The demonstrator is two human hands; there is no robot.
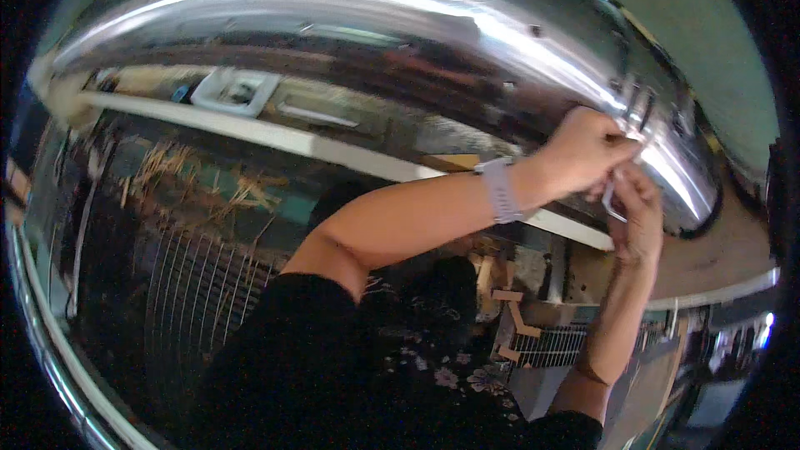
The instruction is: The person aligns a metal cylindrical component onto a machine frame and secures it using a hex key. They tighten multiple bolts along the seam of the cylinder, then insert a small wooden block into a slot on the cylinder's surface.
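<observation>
A large, shiny metal cylinder point(375, 42) with a row of small holes or studs stretches across the upper part of the view. Both my hands meet at its right end, beside some dark slots or prongs point(640, 108). My left hand point(583, 150), with a pale band on the wrist, has its fingers pinched against the metal; what they grip is hidden. Just below it, my right hand point(642, 212) is closed around a thin, bent metal rod point(611, 200) that looks like a hex key. The rod's upper end is covered by my fingers.
Below the cylinder runs a long pale beam point(350, 158). Behind it, a white plastic tub point(235, 92) holds small items. Loose straw point(175, 168) and a wire rack point(196, 283) lie at left. Another wire rack point(554, 346) stands near my right forearm.
</observation>
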